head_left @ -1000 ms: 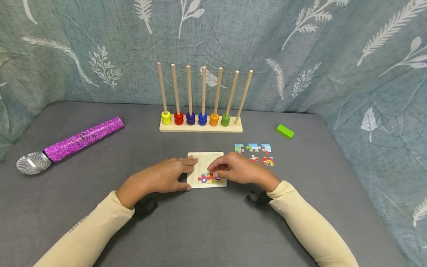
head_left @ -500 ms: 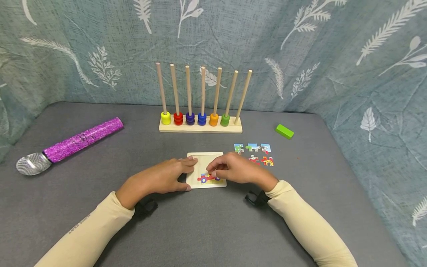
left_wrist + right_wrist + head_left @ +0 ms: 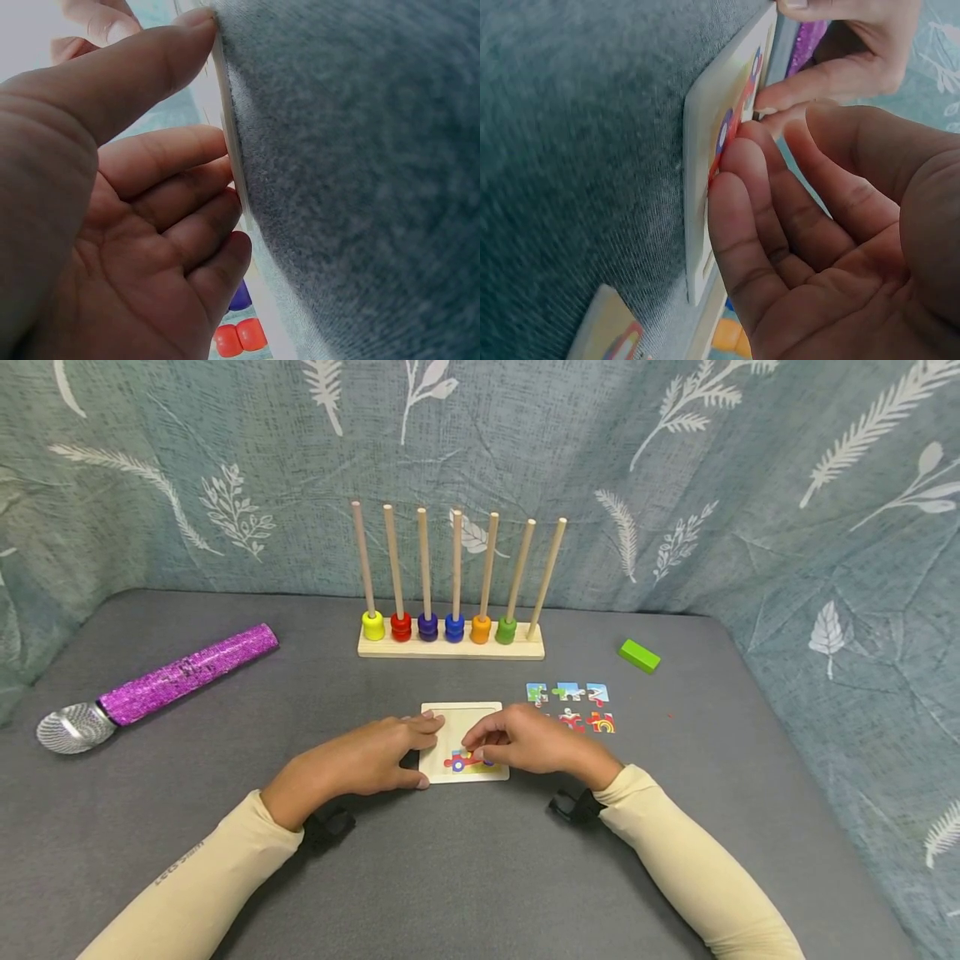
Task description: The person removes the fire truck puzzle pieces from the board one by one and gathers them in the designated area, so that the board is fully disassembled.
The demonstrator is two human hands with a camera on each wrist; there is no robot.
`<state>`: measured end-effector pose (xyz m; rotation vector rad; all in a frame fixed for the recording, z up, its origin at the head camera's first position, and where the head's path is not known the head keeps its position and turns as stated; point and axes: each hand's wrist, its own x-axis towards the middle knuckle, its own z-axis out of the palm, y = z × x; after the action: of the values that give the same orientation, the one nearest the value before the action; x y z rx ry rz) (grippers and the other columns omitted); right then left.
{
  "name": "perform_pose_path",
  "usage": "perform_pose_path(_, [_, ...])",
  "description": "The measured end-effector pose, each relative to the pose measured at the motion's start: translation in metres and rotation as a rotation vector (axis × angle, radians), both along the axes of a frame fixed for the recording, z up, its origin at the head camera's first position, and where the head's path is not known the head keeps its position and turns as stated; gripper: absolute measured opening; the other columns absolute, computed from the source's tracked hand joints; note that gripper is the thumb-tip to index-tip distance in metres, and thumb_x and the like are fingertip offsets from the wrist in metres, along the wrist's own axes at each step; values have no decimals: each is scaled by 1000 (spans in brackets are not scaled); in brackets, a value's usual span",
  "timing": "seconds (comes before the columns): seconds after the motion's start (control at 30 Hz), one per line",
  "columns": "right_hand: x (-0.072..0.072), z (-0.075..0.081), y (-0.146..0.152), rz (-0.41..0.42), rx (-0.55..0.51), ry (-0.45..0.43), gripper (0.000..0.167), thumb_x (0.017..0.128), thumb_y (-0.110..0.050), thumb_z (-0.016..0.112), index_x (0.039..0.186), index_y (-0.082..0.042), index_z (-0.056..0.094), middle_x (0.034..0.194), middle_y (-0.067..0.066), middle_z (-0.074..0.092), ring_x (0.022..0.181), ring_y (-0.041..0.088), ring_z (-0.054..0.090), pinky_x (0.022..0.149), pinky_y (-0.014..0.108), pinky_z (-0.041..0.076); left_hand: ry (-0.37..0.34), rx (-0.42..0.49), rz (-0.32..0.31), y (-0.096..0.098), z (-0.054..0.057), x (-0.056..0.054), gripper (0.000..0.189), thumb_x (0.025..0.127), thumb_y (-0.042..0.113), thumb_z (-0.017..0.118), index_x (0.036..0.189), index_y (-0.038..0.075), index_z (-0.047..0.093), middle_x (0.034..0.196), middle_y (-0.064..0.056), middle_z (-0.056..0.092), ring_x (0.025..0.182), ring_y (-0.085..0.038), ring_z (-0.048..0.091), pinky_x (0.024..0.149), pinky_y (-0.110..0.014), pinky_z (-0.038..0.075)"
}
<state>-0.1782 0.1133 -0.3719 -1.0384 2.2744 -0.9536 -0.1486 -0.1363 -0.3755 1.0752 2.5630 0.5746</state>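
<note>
A small pale wooden puzzle board (image 3: pixel 452 720) lies on the grey cloth, with joined pieces of a red car (image 3: pixel 465 762) along its lower part. My left hand (image 3: pixel 378 752) rests at the board's left side, its fingers on the edge and its thumb at the near corner. Over the car pieces is my right hand (image 3: pixel 536 739); its fingertips touch them in the right wrist view. Thumb and index fingertip lie close together, with no piece visible between them. That hand covers the board's right side. Several loose puzzle pieces (image 3: pixel 602 722) lie to the right, one partly hidden behind the hand.
Behind the board stands a wooden peg rack (image 3: pixel 450 650) with tall rods and coloured beads. A purple glittery toy microphone (image 3: pixel 187 675) lies at left. A green block (image 3: pixel 640 656) sits at back right. A leaf-patterned curtain (image 3: pixel 480 452) hangs behind the table.
My right hand has shifted very slightly left over the car pieces. The left hand and the board have stayed in place.
</note>
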Motion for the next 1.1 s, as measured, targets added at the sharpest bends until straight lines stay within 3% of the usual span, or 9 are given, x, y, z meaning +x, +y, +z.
perform_pose_path(0.43, [5,-5,-3,-19,-25,-21,22,93,-2,60,113,-2,69,108,4,68,94,8,64,82,24,50,-15,1,7,0,0,-1,58,86,21,76,133,-5,56,148,-20,40,137,-36,35,107,-52,33])
perform_pose_path(0.67, [6,-6,-5,-21,-21,37,21,93,-2,61,112,-3,71,107,3,67,94,9,60,82,24,49,-5,15,-7,-1,-1,-1,56,86,19,76,132,-5,57,147,-21,41,136,-38,36,106,-53,33])
perform_pose_path(1.1, [6,-5,-5,-22,-23,40,25,93,-2,62,117,-2,69,107,4,65,93,9,59,81,24,49,-36,6,7,0,3,-1,58,86,20,77,134,-5,55,149,-19,39,138,-36,34,107,-53,32])
